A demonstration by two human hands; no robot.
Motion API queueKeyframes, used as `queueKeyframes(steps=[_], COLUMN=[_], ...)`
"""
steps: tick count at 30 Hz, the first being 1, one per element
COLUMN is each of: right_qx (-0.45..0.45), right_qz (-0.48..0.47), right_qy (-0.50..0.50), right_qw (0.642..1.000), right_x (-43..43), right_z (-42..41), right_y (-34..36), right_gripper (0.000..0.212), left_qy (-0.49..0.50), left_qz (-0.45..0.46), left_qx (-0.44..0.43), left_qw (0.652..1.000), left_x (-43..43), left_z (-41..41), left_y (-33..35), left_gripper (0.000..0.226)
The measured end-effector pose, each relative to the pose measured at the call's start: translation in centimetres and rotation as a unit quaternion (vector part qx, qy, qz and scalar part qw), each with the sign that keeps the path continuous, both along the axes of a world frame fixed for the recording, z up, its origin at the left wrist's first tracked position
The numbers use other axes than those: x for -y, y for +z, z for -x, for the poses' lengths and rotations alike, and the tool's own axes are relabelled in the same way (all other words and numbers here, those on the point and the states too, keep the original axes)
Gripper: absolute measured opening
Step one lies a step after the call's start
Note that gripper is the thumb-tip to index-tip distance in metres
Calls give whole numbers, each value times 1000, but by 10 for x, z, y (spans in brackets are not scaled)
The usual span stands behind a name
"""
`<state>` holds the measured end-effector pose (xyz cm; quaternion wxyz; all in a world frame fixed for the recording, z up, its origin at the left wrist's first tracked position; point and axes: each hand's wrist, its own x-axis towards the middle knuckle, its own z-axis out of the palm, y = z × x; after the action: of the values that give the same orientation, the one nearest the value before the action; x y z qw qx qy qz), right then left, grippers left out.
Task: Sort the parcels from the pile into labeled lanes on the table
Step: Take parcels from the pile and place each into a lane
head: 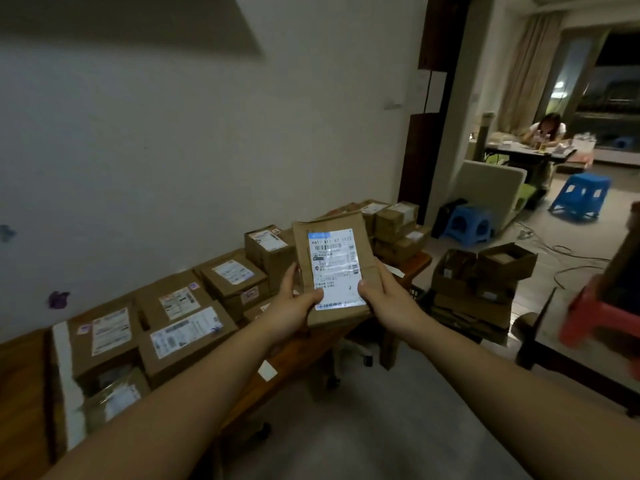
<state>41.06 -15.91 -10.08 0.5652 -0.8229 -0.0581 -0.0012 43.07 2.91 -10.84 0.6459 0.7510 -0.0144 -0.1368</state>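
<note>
Both hands, left hand [294,303] and right hand [382,296], grip a flat cardboard parcel [334,268] label-up between them, held above the wooden table [301,351] loaded with labelled boxes [194,306].

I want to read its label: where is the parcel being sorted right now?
The parcel is centre frame in the head view, gripped low by the left hand and right hand, raised over the boxes on the table.

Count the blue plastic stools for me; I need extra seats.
2 for certain: the near blue stool stands beside the pale chair; the far blue stool stands right of it on open floor. A distant blue shape may be a third.
</note>
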Motion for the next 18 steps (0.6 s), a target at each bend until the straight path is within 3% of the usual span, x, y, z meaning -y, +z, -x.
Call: queueKeyframes(steps=[6, 11, 14, 18], right_qx=[20, 53, 42, 27], right_qz=[61, 255, 329, 356], right_qy=[-32, 16, 47, 45], right_qw=[997, 965, 942, 933], right_x=[23, 39, 53, 61], right_z=[-78, -164, -214, -271], right_y=[-28, -38, -32, -35], right_gripper=[63, 92, 89, 79], left_qy=[0, 1, -7, -7], left_qz=[-12, 13, 2, -8], left_qx=[-2, -22, -52, -84], left_qw=[1000, 1000, 999, 996], left_x=[29, 43, 49, 59], left_z=[-79, -169, -219, -276], left_y=[-19, -25, -21, -26], left_gripper=[80, 74, 73, 69])
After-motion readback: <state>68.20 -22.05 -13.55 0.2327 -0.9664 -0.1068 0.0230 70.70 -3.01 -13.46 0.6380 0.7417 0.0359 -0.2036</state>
